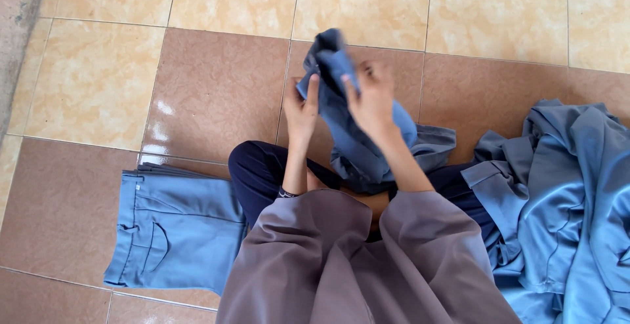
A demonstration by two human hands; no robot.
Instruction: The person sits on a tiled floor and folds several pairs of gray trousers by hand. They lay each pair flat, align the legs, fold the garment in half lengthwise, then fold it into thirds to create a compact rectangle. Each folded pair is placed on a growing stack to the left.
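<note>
Two bare hands hold one blue garment [357,143] up over the person's lap, near the middle of the scene. The left hand [300,111] has its fingers [314,88] closed on the garment's left edge, thumb lying along the cloth. The right hand [373,98] grips the same cloth from the right, its fingers curled over the upper fold, so that the top of the garment sticks up between and just beyond both hands. Below the hands the cloth hangs in soft, bunched folds down to the lap and spills a little to the right onto the floor.

The garment is a matte, woven blue fabric, darker in its creases; its exact cut cannot be made out because it is crumpled. The right fingertips are blurred.

On the left, a pair of folded blue trousers [174,229] lies flat on the floor, waistband and a curved back pocket showing; its near right part is hidden under the person's grey-brown sleeve [308,258]. On the right lies a loose pile of blue garments [564,199], smoother and slightly shiny, cut off by the right and near edges of the view.

The tiled floor [216,81] is glossy, with reddish-brown tiles near and marbled cream tiles farther away. Dark trouser legs [259,170] show under the sleeves.
</note>
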